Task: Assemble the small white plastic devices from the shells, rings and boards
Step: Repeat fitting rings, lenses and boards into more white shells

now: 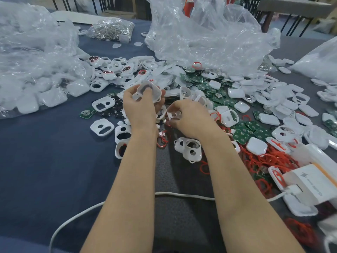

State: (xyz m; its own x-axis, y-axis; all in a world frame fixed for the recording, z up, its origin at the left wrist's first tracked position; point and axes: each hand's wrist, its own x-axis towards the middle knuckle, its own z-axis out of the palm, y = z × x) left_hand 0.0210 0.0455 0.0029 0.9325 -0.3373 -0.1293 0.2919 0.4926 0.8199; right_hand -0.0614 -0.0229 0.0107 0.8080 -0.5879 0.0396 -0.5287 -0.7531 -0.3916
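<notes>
My left hand (140, 106) grips a translucent white shell (147, 91) with a dark disc inside, held up over the cloth. My right hand (189, 119) is lower and to the right, its fingers curled round a small white ring piece (173, 115) just above the table. White shells with two holes (188, 149) lie under my right wrist. Green boards (241, 136) are scattered to the right among more white shells (268, 119). Red cord loops (262, 157) are tangled at the right.
A blue cloth (45, 161) covers the table. Crumpled clear bags stand at the left (32, 70) and at the back (204, 37). A bag of metal parts (111, 29) lies far back. A white charger box (310, 181) and white cable (76, 216) lie near the front.
</notes>
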